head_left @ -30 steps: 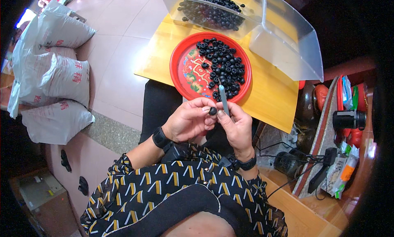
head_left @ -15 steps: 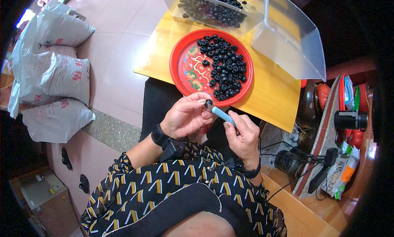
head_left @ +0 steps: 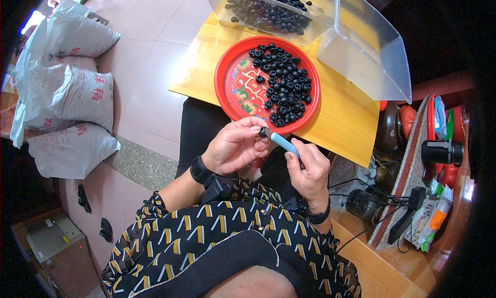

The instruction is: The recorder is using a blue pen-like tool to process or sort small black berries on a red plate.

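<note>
Between the thumb and fingers of my left hand (head_left: 238,145) is a small round black part (head_left: 263,132), held just off the near rim of a red plate. My right hand (head_left: 309,171) grips a small tool with a light blue handle (head_left: 284,144). The tool's short metal-looking tip meets the black part, and its exact kind is too small to make out. On the red plate (head_left: 223,94), printed with a flower and fruit pattern, lie many similar black parts (head_left: 283,83), several with a round hole showing. They cover mostly its right side.
A clear plastic bin (head_left: 361,55) spans the back of the yellow wooden table (head_left: 341,127), with more black parts (head_left: 268,11) in its left section. White filled sacks (head_left: 82,91) stand on the tiled floor at left. Cables, jars and a shelf (head_left: 403,174) crowd the right.
My right hand and the blue-handled tool have shifted slightly right and down. The black part in my left fingers has turned or moved a little; the left hand is almost still.
</note>
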Available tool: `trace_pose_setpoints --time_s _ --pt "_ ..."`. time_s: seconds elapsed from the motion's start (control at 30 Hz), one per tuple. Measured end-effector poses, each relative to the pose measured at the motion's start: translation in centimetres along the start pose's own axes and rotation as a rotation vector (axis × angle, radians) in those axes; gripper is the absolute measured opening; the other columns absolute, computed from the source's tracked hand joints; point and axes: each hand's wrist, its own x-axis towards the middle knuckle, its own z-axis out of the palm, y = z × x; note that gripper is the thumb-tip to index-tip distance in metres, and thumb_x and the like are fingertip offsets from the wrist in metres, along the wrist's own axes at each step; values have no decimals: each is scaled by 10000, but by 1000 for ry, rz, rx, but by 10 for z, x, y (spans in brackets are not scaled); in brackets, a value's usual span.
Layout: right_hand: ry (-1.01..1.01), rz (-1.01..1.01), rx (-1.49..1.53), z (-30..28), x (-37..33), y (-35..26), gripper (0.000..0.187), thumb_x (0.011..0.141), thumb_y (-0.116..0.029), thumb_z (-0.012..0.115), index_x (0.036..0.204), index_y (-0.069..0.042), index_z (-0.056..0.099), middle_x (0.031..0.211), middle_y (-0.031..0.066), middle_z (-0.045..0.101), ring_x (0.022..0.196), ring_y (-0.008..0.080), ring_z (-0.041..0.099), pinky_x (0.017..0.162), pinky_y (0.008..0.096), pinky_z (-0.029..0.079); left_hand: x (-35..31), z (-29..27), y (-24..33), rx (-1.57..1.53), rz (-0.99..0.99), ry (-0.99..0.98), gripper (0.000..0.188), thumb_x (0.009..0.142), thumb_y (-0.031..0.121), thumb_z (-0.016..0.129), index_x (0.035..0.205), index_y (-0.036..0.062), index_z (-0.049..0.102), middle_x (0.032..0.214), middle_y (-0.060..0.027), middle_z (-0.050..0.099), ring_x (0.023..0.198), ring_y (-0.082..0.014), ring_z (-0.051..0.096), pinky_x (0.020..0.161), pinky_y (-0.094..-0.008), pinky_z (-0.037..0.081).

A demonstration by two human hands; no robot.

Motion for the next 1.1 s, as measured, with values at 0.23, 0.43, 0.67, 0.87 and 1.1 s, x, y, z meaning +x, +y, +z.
trace_pose_setpoints --time_s 0.23,0.43,0.67,0.87,1.1 --pt "208 253 119 3 9 31 189 835 -115 588 935 44 595 721 109 587 647 191 570 581 308 452 17 27 24 141 -34 119 108 859 88 523 954 37 534 802 -59 535 648 -139 472 602 -285 406" --pt "407 637 764 3 12 82 236 924 -180 467 901 31 569 635 -13 481 495 15 363 441 166 290 111 47 95 385 138 -58 110 886 140 479 819 57 508 724 -66 555 610 -150 506 586 -269 429" --pt "390 550 689 16 10 92 228 933 -197 448 890 -1 555 620 -24 468 489 25 360 440 174 294 174 68 156 241 165 182 301 918 128 414 1096 -104 345 1058 -264 517 868 -274 585 795 -283 513" --pt "404 553 730 13 6 96 225 930 -198 454 905 4 551 631 -21 476 494 29 370 441 173 295 120 31 102 1075 281 369 111 820 121 542 770 26 571 641 -37 575 572 -88 540 524 -209 436" --pt "389 509 711 15 6 96 220 930 -194 457 912 4 550 635 -24 473 508 27 374 446 170 298 95 -17 68 2212 342 323 202 722 42 576 913 26 640 695 -128 575 695 -243 589 647 -321 487"
